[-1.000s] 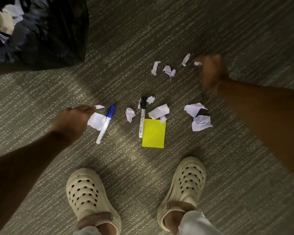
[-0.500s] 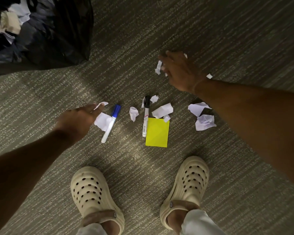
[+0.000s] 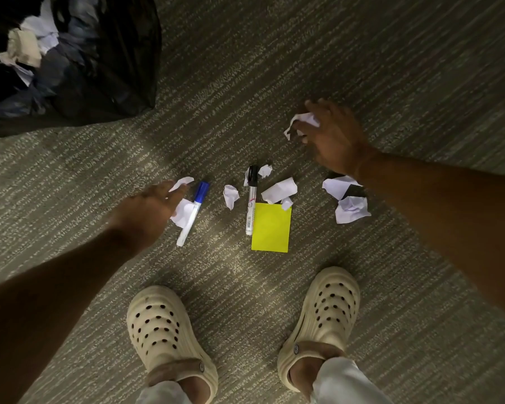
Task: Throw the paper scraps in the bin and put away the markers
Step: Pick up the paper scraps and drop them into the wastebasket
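A: Change since last frame? Landmark: yellow note pad (image 3: 271, 227).
B: Right hand (image 3: 337, 138), above-right of pad, has drawn back; fingers (image 3: 311, 107) now curled around crumpled scraps (image 3: 302, 123).
A: Left hand (image 3: 150, 204)?
B: Left of pad, fingers spread, touching a white scrap (image 3: 182, 212) beside blue marker (image 3: 192, 212). Black marker (image 3: 252, 199) along pad's left edge. Bin bag (image 3: 105, 53) far upper-left.
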A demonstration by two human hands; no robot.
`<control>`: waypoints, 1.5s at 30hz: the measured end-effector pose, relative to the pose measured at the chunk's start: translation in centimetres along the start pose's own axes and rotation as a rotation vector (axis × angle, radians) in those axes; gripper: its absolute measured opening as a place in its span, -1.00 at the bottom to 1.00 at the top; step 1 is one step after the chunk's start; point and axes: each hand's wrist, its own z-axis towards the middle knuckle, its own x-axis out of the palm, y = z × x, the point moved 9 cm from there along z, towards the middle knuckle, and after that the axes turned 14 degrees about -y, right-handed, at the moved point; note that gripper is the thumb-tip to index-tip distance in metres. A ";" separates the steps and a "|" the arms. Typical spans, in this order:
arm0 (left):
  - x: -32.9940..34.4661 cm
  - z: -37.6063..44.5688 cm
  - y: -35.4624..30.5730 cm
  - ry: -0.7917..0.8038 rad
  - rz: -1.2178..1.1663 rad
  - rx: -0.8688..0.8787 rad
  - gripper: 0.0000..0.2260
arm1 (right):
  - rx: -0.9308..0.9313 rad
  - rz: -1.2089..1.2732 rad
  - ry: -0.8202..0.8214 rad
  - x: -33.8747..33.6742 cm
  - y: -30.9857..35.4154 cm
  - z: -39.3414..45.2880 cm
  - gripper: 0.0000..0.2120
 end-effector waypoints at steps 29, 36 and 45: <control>-0.7 0.3 0.3 -0.086 -0.213 -0.115 -0.51 | -0.045 0.013 0.035 0.5 0.8 -0.1 -0.47; -0.7 0.1 0.6 -0.127 -0.200 -0.071 -0.55 | 0.053 0.004 0.020 0.1 -0.5 -1.5 -0.65; -1.1 1.1 0.7 -0.117 -0.217 -0.091 -0.79 | 0.206 0.044 -0.065 -1.3 -2.7 -0.8 -0.72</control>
